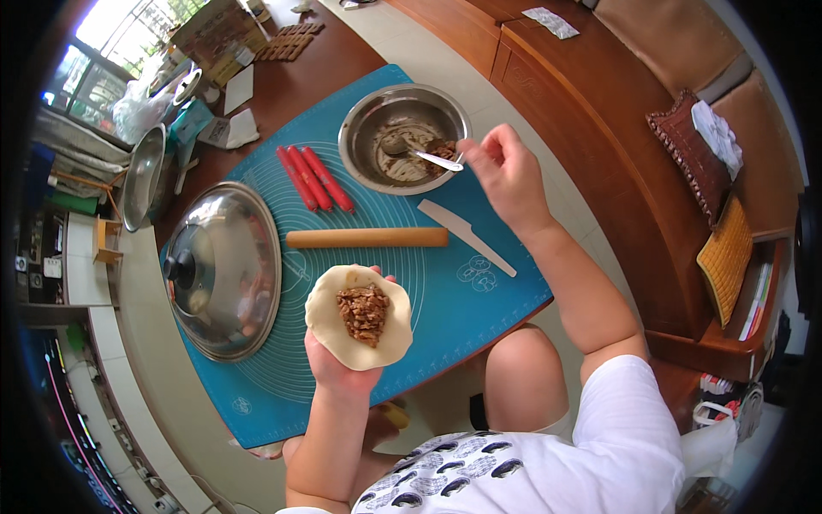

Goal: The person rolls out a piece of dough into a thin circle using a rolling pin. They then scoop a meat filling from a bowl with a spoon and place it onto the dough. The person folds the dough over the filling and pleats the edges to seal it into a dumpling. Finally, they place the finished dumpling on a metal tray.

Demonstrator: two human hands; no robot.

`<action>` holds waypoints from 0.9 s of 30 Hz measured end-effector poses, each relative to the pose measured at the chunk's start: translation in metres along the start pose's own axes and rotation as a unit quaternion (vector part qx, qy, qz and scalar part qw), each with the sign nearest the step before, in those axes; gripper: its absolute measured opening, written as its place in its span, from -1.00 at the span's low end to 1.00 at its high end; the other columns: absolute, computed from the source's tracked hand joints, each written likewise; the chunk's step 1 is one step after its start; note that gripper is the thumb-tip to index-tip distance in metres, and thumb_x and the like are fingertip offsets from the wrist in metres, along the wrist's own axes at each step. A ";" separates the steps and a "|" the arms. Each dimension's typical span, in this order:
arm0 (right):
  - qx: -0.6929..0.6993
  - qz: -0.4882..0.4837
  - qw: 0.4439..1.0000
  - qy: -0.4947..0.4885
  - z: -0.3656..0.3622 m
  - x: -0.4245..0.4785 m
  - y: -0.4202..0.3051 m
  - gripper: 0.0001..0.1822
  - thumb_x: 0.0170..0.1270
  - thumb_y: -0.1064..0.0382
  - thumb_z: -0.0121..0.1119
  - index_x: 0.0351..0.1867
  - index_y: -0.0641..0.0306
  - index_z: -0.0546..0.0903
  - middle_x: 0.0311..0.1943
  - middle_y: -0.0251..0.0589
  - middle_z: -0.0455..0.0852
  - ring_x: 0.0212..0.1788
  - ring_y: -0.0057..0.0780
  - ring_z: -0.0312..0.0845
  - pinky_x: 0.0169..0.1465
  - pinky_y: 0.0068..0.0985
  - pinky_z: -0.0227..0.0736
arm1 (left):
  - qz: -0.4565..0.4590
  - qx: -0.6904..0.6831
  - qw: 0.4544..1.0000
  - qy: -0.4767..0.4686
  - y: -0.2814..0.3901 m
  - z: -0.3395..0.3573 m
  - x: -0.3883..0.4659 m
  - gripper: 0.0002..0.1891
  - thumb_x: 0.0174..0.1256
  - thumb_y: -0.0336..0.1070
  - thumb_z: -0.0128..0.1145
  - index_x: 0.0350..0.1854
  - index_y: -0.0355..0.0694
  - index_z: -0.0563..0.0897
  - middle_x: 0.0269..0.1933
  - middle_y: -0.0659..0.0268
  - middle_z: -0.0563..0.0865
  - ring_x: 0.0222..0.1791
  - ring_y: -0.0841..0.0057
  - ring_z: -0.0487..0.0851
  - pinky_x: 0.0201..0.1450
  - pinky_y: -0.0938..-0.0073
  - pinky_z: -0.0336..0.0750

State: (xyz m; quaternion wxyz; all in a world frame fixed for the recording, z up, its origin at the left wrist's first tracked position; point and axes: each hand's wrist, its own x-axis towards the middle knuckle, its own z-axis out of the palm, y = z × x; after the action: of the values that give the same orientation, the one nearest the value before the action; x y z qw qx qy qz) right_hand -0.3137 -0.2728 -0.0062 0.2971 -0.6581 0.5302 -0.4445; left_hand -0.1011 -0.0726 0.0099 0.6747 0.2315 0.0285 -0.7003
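My left hand (343, 366) holds a round dough wrapper (321, 324) flat on its palm, above the blue mat. A mound of brown minced filling (364, 315) lies in the middle of the wrapper. My right hand (507, 170) hovers at the right rim of a stainless steel bowl (356, 164), its fingers loosely bent and nothing visible in them. Inside the bowl rests a metal spoon (440, 160), its handle end close beside my right fingertips. Some filling (445, 151) sits at the bowl's right side, and smears coat its bottom.
On the blue silicone mat (411, 360) lie a wooden rolling pin (366, 238), a pale plastic spatula-like knife (469, 238) and several red-wrapped sausages (311, 180). A domed glass lid (225, 270) covers the mat's left side. Another metal bowl (144, 177) stands beyond it. A wooden sofa (578, 128) is at the right.
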 end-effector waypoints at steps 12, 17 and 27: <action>-0.070 -0.178 0.980 -0.055 0.013 0.022 -0.027 -0.89 0.31 0.37 0.23 -0.20 0.26 0.54 -0.49 0.00 0.74 -0.37 0.02 0.73 -0.24 -0.08 0.59 | 0.057 0.026 0.998 0.018 0.004 0.003 0.048 -0.54 0.65 -0.13 -0.12 0.34 -0.38 0.51 0.30 -0.03 0.62 0.34 0.06 0.57 0.39 -0.03 0.56; 0.016 -0.147 0.984 -0.104 0.031 0.051 -0.036 -0.87 0.32 0.36 0.19 -0.16 0.33 0.66 -0.39 0.02 0.77 -0.36 -0.10 0.75 -0.22 -0.24 0.64 | 0.045 -0.002 0.999 -0.008 0.000 0.007 0.061 -0.54 0.65 -0.13 -0.12 0.36 -0.38 0.49 0.31 -0.04 0.60 0.37 0.05 0.54 0.45 -0.02 0.51; -0.108 -0.306 0.944 -0.068 0.019 0.050 -0.017 -0.83 0.39 0.35 0.17 -0.14 0.37 0.73 -0.24 0.04 0.81 -0.17 -0.02 0.76 -0.06 -0.18 0.65 | 0.019 -0.039 0.998 -0.051 -0.003 0.004 0.075 -0.57 0.65 -0.13 -0.11 0.31 -0.35 0.51 0.28 -0.03 0.60 0.36 0.03 0.53 0.47 -0.06 0.49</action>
State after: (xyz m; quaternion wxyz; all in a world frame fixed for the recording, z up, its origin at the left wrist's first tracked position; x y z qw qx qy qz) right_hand -0.2873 -0.3183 0.0138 0.1093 -0.8451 0.3268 -0.4086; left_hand -0.1036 -0.1436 -0.0142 0.6968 0.1689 0.0171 -0.6969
